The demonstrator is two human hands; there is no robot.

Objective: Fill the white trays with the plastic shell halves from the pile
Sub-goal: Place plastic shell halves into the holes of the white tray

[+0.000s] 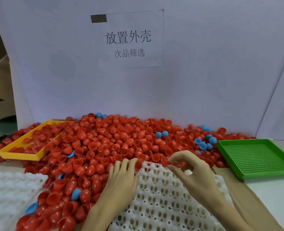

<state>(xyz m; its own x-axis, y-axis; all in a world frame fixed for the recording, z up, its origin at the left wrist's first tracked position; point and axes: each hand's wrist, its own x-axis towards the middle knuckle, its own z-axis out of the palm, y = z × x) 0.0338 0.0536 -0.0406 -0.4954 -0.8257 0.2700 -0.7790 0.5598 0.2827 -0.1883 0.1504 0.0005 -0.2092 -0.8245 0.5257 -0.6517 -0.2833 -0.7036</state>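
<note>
Right hand (190,169) pinched a red shell half (167,162) over the white tray (163,197)'s far edge; left hand (123,174) lay flat, fingers relaxed, where the pile (113,139) crowded that rim.

head cam | worn | faces forward-down | close over hands, tray

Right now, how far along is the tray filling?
Barely started. The white tray in front shows only open holes. The right hand pinches a red shell half at its far edge; the left hand rests against the pile. A second white tray also looks unfilled.
</note>
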